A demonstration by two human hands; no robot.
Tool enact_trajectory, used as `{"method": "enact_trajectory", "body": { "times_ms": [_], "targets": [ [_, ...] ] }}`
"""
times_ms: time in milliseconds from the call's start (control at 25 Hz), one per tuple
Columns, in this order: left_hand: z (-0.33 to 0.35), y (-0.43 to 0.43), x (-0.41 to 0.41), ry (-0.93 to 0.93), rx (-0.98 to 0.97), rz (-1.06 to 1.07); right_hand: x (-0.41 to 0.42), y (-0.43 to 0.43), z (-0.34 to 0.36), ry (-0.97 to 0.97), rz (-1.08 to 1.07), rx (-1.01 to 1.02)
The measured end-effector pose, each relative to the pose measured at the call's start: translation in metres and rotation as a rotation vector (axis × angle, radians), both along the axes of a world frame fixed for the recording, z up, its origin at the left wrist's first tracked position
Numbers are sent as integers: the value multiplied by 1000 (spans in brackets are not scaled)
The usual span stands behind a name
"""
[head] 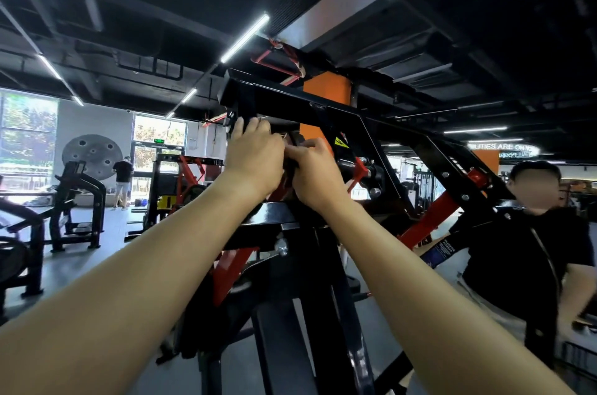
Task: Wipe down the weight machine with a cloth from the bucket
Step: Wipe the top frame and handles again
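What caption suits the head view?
Left hand and right hand meet high on the black-and-red weight machine, the right pinching a dark item; bystander nearby.

Two hands point(255, 152) point(315, 175), two bystanders point(529, 243) point(122, 173), one weight machine point(323, 110), perhaps three other machines point(80, 201) behind.

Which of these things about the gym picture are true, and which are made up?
1. The left hand and right hand reach up to the weight machine. True.
2. The pillar behind it is green. False: it is orange.
3. A person in a black shirt stands on the right. True.
4. The ceiling lights are switched off. False: the strips glow white.
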State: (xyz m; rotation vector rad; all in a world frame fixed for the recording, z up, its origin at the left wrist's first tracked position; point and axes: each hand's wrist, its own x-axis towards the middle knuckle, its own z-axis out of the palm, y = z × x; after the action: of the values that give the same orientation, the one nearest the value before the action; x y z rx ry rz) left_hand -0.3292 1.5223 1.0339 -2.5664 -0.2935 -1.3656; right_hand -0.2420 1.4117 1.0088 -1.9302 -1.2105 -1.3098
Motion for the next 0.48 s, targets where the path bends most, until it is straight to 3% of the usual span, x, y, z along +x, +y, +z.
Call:
{"method": "enact_trajectory", "body": {
  "times_ms": [120, 320, 480],
  "targets": [
    [1, -33, 10, -70, -62, 46, 12, -20, -7, 0, 92, 69],
    [-8, -102, 61, -76, -187, -173, 65, -78, -3, 44, 236, 195],
    [-13, -142, 110, -174, -169, -84, 107, -126, -2, 41, 338, 211]
  ]
}}
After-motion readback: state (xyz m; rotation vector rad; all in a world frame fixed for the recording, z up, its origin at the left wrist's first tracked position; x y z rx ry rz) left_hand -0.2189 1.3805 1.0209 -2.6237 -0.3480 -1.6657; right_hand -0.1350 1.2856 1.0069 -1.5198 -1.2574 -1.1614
